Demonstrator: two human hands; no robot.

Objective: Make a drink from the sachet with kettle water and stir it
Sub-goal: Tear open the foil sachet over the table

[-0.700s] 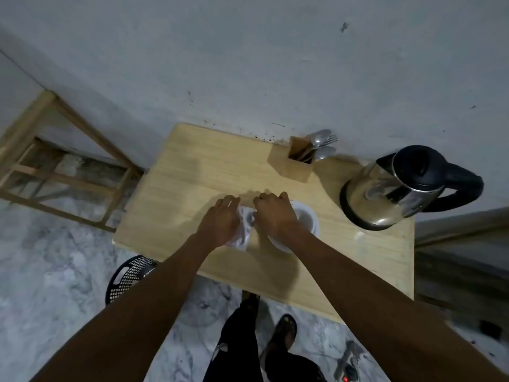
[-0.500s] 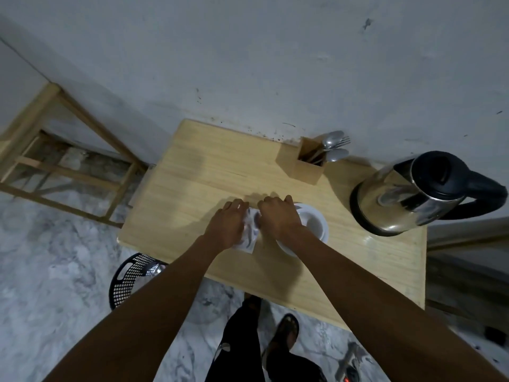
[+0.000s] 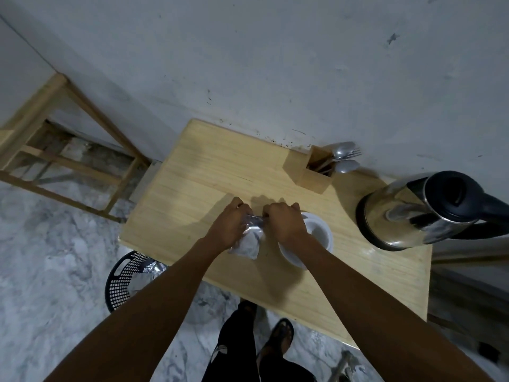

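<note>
The hands meet over the middle of the surface [image 3: 192,188]. The left hand [image 3: 230,228] and the right hand [image 3: 285,226] each have curled fingers that pinch the top edge of the sachet [image 3: 248,244]. The knuckles sit close together, one hand on each side of a short stretch of the seal. This looks like a tearing grip, since two opposed pinches put the strain on one small spot. The sachet's body hangs toward 6 o'clock from the hands, and I cannot tell whether it touches the surface. The fingers hide whether the seal has begun to part.

The cup [image 3: 321,234] stands just at 3 o'clock of the sachet, partly under the right wrist, so the powder will have a short way to go. Its inside looks white and bare, so I judge that nothing has been poured in yet. The kettle [image 3: 407,213] stands at 3 o'clock of the cup, well apart, with its lid down. Its handle points right, where the right hand can take it. At 12 o'clock of the cup a wooden holder [image 3: 308,172] keeps the spoons [image 3: 344,158] by the wall, within reach for stirring. A black basket [image 3: 126,279] sits on the floor at 8 o'clock of the sachet, likely for the empty wrapper.
</note>
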